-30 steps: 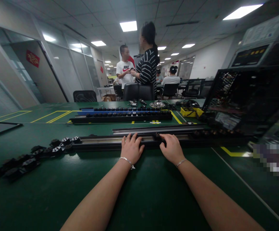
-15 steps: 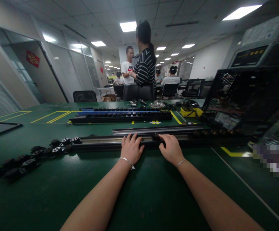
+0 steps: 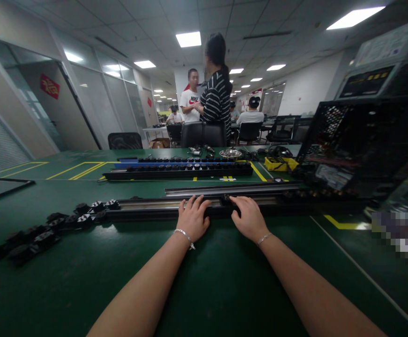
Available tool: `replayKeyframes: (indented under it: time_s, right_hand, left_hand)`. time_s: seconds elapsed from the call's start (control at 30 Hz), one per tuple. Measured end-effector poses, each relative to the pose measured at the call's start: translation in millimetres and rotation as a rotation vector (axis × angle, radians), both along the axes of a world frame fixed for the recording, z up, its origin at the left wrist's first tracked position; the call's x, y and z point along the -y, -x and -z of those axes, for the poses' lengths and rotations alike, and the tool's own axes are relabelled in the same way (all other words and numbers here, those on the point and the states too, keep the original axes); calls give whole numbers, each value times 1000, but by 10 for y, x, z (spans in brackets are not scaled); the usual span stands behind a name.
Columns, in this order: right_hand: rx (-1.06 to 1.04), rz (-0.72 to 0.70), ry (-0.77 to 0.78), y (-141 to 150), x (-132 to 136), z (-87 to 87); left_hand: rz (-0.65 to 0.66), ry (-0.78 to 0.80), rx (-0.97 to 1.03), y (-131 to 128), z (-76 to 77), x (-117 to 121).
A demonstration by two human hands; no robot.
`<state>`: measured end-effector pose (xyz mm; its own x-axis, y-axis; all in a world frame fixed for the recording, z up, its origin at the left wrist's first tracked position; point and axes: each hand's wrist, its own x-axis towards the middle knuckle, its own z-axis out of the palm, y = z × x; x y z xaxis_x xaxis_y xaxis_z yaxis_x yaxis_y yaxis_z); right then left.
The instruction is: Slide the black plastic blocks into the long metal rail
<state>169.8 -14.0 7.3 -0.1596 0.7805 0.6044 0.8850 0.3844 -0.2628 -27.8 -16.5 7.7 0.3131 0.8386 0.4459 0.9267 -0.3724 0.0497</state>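
Note:
A long black track rail [image 3: 161, 214] with a pale inner channel lies crosswise on the green table. My left hand [image 3: 192, 219] rests on this rail, its fingers spread over the channel and its thumb out to the side. At the rail's middle sits a small black module [image 3: 226, 198]. My right hand [image 3: 249, 218] has its bent fingers against the module, with the thumb low at the rail's front side; its fingertips are partly hidden. More dark modules [image 3: 321, 193] line the rail's right part. Loose black-and-white modules [image 3: 84, 219] lie in rows off its left end.
A second rail strip [image 3: 196, 192] lies just behind. Further back are another black rail [image 3: 179, 175], a yellow tray [image 3: 280, 164] and a metal dish [image 3: 230, 153]. An open computer case [image 3: 340, 140] stands at right. Two people stand beyond the table; others sit behind.
My right hand and the small module have shifted slightly left along the rail. My left hand stays on the rail, almost still. The standing people have shifted a little to the right.

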Motion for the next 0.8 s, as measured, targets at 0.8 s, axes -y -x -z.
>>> replayKeyframes:
  time_s: [0.8]
  right_hand:
    - [72, -34, 49, 80, 8, 55]
  left_hand:
    - [152, -1, -66, -50, 27, 47]
